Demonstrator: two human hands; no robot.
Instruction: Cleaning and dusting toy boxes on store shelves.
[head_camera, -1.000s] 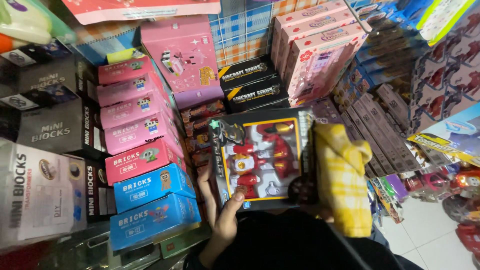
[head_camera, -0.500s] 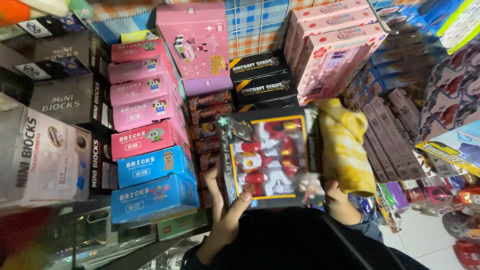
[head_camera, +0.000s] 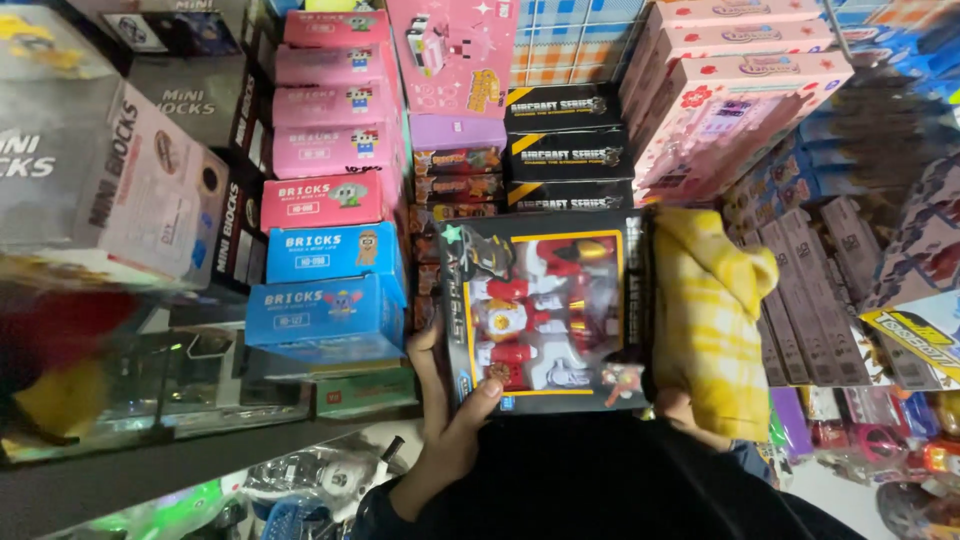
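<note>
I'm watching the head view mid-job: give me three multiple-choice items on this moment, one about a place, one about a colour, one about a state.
1. Where is the yellow checked cloth relative to the toy robot box?
A. on the side of the right hand
B. on the side of the left hand
C. inside it

2. What colour are the two lowest boxes in the bricks stack?
A. pink
B. blue
C. black

3. How is the toy robot box held?
A. lying on the floor
B. standing untouched on a shelf
C. held in both hands

Key: 1 A, the cloth lies by the right hand. 2 B, both are blue under pink ones. 3 C, the left hand has a grip on its other edge.
</note>
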